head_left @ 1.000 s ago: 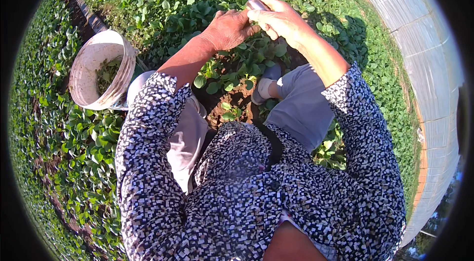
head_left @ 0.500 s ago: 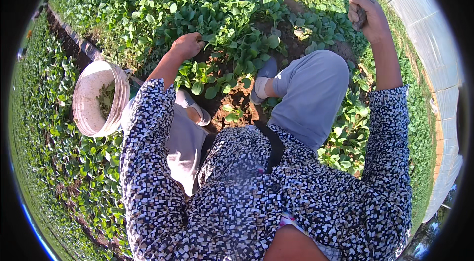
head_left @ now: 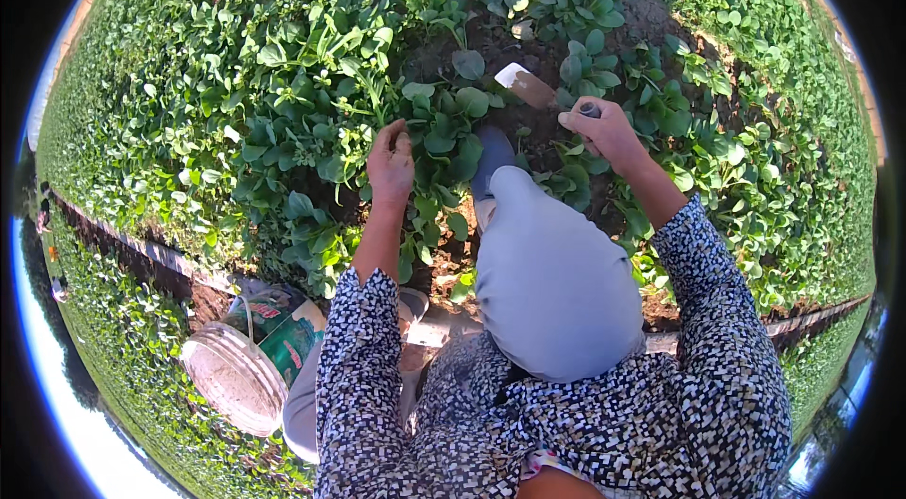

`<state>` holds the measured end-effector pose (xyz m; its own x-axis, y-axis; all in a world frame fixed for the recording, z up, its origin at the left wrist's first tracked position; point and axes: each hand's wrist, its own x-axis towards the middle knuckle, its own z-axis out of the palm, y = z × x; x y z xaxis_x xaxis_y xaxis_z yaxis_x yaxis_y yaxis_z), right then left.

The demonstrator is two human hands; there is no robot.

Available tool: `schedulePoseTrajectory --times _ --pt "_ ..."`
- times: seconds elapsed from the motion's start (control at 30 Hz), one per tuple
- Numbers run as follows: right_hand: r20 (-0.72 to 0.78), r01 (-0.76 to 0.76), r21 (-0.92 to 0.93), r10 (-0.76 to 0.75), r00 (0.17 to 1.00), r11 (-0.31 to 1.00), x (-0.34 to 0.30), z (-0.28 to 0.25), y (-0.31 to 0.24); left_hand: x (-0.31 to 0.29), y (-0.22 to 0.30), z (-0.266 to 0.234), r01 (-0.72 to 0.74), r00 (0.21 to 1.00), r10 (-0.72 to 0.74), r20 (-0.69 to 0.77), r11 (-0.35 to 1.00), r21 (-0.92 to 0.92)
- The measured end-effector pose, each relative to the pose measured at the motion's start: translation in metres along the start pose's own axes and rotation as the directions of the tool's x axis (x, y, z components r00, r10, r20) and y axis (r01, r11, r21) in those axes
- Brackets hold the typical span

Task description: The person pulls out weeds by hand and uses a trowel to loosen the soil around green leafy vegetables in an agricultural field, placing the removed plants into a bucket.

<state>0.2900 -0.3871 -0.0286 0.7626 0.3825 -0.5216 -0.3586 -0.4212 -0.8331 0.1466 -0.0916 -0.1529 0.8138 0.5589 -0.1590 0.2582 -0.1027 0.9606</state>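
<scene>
In my right hand (head_left: 606, 134) is a small trowel (head_left: 534, 90) with a flat blade, gripped by its dark handle. The blade points up and left over dark soil between leafy plants, its tip bright in the sun. My left hand (head_left: 391, 164) is closed, fingers curled, beside a tall green stalk (head_left: 370, 89) and the broad leaves of a leafy green plant (head_left: 444, 126). Whether the fingers grip a stem is hidden.
A green and white bucket (head_left: 288, 339) with a wire handle leans by my left leg. My bent knee (head_left: 557, 282) in grey trousers rises between my arms. Dense leafy greens (head_left: 736, 150) spread all round, and a soil furrow (head_left: 132, 258) runs at the left.
My right hand has come down and inward with the trowel, from high on the right to low among the plants. My view has shifted; the left hand now appears lower and farther right.
</scene>
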Motion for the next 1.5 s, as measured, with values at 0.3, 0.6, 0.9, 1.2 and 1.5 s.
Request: schedulePoseTrajectory --times 0.3,0.6,0.9,1.2,1.5 --pt "0.022 0.150 -0.012 -0.150 0.988 0.989 0.006 0.001 0.014 0.073 0.034 0.058 0.041 0.902 -0.362 0.237 0.616 0.787" --pt "0.249 0.186 -0.324 -0.106 0.963 0.928 0.004 0.007 0.016 0.149 -0.023 0.061 0.382 0.849 -0.382 0.364 0.921 0.076" --pt "0.338 0.355 -0.491 -0.201 0.919 0.795 0.055 0.027 0.021 0.134 0.040 0.108 0.443 0.868 -0.343 0.358 0.862 -0.247" --pt "0.137 0.396 -0.718 -0.442 0.886 0.572 0.067 0.019 0.031 0.014 0.028 0.077 -0.246 0.912 0.000 0.410 0.800 0.547" --pt "-0.040 0.216 -0.466 -0.264 0.964 0.858 0.046 0.006 0.030 -0.039 0.027 0.063 -0.457 0.818 0.032 0.575 0.644 0.614"
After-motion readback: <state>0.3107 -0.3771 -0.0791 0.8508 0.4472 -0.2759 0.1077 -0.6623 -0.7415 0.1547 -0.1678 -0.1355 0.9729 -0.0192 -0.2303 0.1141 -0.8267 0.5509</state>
